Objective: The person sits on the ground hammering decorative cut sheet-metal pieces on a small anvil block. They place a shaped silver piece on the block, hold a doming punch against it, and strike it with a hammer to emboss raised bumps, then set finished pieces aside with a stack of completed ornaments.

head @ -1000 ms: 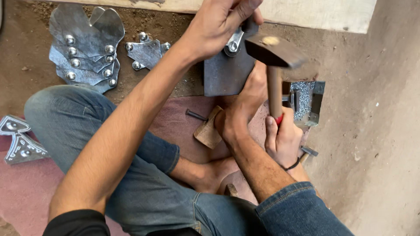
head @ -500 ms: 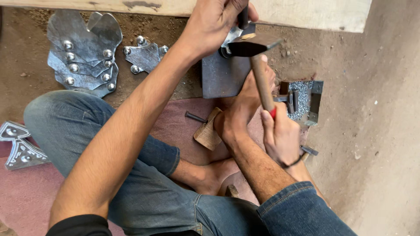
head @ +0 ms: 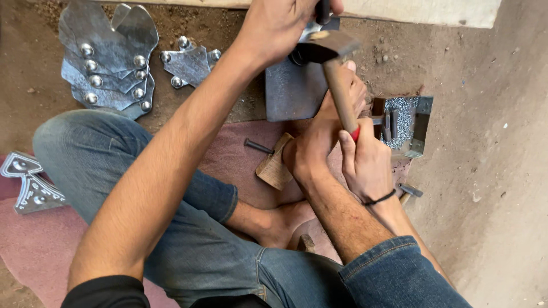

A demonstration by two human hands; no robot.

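Left hand [head: 279,25] clamped on a dark punch or rod [head: 323,10] at the far edge of the floor, holding it down over a small metal piece on the grey steel block [head: 294,91]. Right hand [head: 368,162] wrapped tight round the wooden handle of the hammer [head: 337,74], head resting right by the punch, just above the block. Bare foot braced against the block's near side. As to progress: stack of riveted metal plates [head: 105,68] lying finished-looking at the far left of the floor, one smaller riveted piece [head: 191,63] just beside it, another ornate one [head: 28,182] at the left edge on the reddish mat [head: 34,245]; piece under the punch probably not yet riveted, though hidden by the hand. Open tray of small rivets [head: 405,122] right of the block, near the wall. Little room: wall close on the right, board across the far edge, knee crowding the left.
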